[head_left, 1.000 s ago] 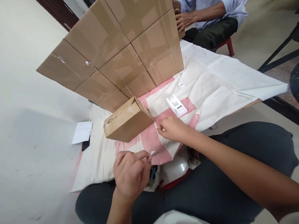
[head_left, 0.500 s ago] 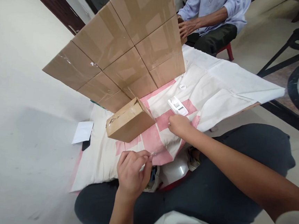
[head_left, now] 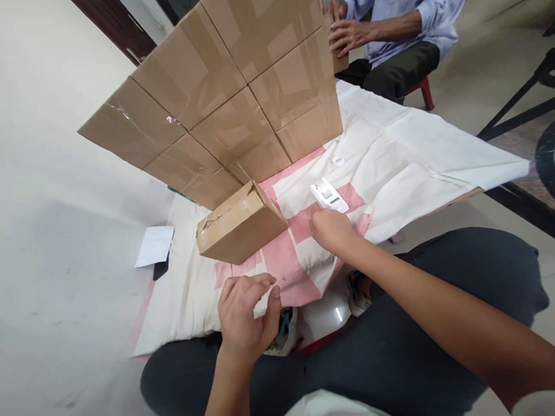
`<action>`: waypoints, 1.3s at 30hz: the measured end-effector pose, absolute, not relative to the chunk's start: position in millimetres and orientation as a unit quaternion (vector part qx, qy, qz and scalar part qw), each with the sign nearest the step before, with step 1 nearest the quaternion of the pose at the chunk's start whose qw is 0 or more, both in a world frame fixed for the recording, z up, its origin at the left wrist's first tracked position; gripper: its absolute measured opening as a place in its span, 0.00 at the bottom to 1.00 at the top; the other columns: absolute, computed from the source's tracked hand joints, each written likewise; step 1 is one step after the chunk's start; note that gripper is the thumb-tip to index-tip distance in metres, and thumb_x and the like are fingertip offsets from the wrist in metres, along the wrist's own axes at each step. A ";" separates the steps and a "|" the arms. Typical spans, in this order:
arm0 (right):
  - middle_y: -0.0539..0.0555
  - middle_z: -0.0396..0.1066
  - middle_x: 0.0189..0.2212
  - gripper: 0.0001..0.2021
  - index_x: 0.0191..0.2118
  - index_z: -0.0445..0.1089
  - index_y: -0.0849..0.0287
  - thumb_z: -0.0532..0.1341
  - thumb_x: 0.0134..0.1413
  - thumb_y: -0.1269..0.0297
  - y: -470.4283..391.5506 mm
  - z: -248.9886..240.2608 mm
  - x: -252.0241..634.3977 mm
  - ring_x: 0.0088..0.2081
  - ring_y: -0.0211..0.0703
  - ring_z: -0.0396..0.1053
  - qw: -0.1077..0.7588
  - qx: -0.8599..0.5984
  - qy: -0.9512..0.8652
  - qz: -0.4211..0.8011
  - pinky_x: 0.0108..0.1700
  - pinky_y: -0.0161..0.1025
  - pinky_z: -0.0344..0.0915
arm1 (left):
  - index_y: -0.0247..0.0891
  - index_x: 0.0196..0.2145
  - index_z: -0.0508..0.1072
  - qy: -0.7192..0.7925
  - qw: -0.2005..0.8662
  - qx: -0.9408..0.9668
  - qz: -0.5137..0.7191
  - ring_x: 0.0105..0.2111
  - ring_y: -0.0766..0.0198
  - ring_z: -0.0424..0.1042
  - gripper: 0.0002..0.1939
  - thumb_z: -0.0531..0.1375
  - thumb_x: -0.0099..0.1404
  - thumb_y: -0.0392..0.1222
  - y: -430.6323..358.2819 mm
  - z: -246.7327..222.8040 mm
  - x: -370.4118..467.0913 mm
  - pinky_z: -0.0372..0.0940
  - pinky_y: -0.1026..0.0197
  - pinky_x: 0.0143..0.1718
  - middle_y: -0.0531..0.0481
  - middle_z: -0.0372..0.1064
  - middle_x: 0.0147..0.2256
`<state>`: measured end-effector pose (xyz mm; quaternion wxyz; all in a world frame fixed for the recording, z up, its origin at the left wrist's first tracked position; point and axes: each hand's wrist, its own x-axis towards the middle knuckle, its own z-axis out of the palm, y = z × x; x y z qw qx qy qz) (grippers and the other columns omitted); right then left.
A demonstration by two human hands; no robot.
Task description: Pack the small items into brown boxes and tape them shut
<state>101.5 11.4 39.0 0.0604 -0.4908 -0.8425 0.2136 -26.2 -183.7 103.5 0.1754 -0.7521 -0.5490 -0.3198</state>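
My left hand (head_left: 247, 312) is raised near the cloth's front edge, its thumb and index finger slightly apart. At their tips hangs a small, thin, clear strip (head_left: 281, 280); its kind is hard to make out. My right hand (head_left: 330, 229) is curled closed low over the pink and white cloth (head_left: 297, 261), and whatever its fingers hold is hidden. Just beyond it lies a flat white device (head_left: 330, 196) with a small window, perhaps a dispenser. A taped cardboard box (head_left: 242, 224) rests between my hands and the stacked boxes, left of my right hand.
A wall of stacked cardboard boxes (head_left: 219, 99) stands at the back. A white ring (head_left: 338, 161) lies near it. On the left, white paper (head_left: 154, 247) overlaps a dark flat object (head_left: 161, 268) beside the wall. Another person's hands (head_left: 348, 36) touch a box behind the stack.
The thumb and index finger of my left hand have parted a little. My right hand has shifted slightly towards the white device. The other person's hands have moved up.
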 end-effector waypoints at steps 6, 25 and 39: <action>0.74 0.77 0.46 0.16 0.47 0.77 0.71 0.52 0.63 0.78 12.9 39.5 103.0 0.50 0.62 0.77 0.044 -0.506 -0.836 0.209 0.46 0.47 0.72 | 0.42 0.43 0.64 -0.555 0.176 -0.747 -0.321 0.28 0.67 0.70 0.15 0.61 0.64 0.27 -185.2 101.5 -26.6 0.62 0.60 0.36 0.52 0.77 0.35; 0.51 0.76 0.25 0.05 0.32 0.76 0.60 0.61 0.53 0.69 -29.3 73.0 117.5 0.26 0.37 0.68 0.229 -0.082 -0.892 0.381 0.29 0.34 0.53 | 0.39 0.48 0.66 -0.616 0.171 -0.744 -0.194 0.31 0.61 0.72 0.15 0.52 0.66 0.26 -170.2 96.9 -23.4 0.62 0.57 0.37 0.49 0.76 0.36; 0.53 0.76 0.24 0.08 0.31 0.78 0.63 0.65 0.59 0.65 -22.1 59.8 108.3 0.25 0.36 0.66 0.216 -0.113 -0.875 0.417 0.29 0.33 0.51 | 0.38 0.51 0.67 -0.636 0.190 -0.730 -0.161 0.37 0.57 0.76 0.19 0.52 0.64 0.26 -160.8 82.0 -31.3 0.64 0.55 0.42 0.44 0.77 0.40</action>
